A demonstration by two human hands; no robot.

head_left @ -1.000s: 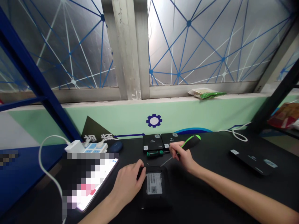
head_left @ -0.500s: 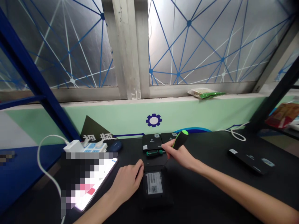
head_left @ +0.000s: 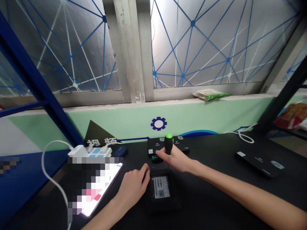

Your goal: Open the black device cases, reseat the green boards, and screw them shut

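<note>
My right hand (head_left: 178,158) grips a screwdriver (head_left: 169,144) with a black and bright green handle. The screwdriver stands nearly upright, and its thin shaft runs down to the far edge of a flat black device (head_left: 174,195); the exact tip contact is too dark to tell. A white printed label (head_left: 161,187) faces up on the device. My left hand (head_left: 134,182) is closed, with curled fingers against the device's left far corner. Beyond the device lies a second, green-handled screwdriver (head_left: 157,157), partly hidden by my right hand. A tiny light piece (head_left: 153,167) lies near it.
Two black flat boxes (head_left: 151,142) lie side by side near the wall; another black box (head_left: 260,163) is at right. On the left are a lit phone (head_left: 105,188), a power strip (head_left: 99,152) with a white cable, and a dark blue mouse-like object (head_left: 120,150).
The screwdriver has swung from leaning right to nearly upright, and my right hand has shifted slightly left and closer. My left hand remains at the device's side.
</note>
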